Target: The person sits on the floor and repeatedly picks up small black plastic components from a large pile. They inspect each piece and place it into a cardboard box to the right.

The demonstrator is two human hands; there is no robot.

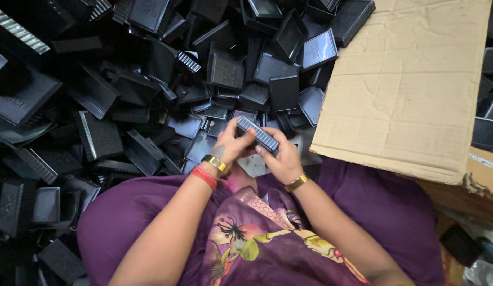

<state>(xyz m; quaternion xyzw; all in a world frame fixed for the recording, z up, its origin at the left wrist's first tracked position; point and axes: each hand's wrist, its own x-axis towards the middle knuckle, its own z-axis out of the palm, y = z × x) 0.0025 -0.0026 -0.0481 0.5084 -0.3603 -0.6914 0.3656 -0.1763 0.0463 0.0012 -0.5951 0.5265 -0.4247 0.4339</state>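
Gripping a small black ribbed plastic part [258, 134] from both ends, the left hand [231, 143] and right hand [278, 159] hold it just above the lap draped in purple cloth [363, 206]. A heap of black plastic trays [151, 90] lies ahead, a brown cardboard sheet [410, 85] to the right.

Heap of black plastic trays [98, 95] (floor hidden), brown cardboard flap [410, 85] at right.

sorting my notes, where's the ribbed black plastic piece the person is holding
In the head view it sits near centre, the ribbed black piece held between the left hand and right hand, above the purple lap, left of the cardboard box.
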